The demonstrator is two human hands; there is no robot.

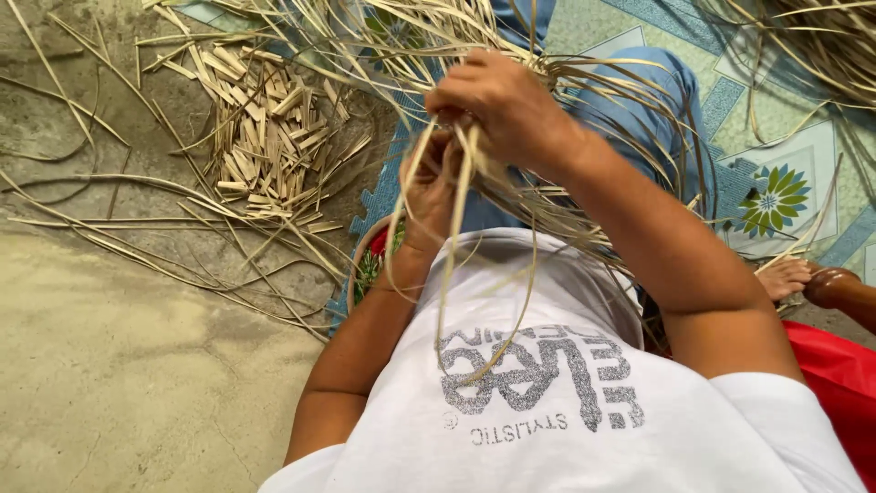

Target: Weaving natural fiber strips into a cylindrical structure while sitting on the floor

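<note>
Strips of pale dried reed fill the middle of the frame, gathered into a bundle that both hands close around. At upper centre the right hand is curled tight over the top of the bundle, fingers folded down on the strands; just below and left of it the left hand pinches several strips narrowly, and their loose ends hang down over the white shirt at lower centre. Only one container shows: a round rimmed basket or bowl peeking out under the left wrist, with something green and red inside that is too hidden to tell. A heap of short cut offcuts lies at upper left on the bare concrete floor, with long loose strips trailing across it; the lower left of that floor offers the widest open room. A patterned blue-green mat covers the upper right, its edge running beside the basket. Another person's foot rests at the right edge.
</note>
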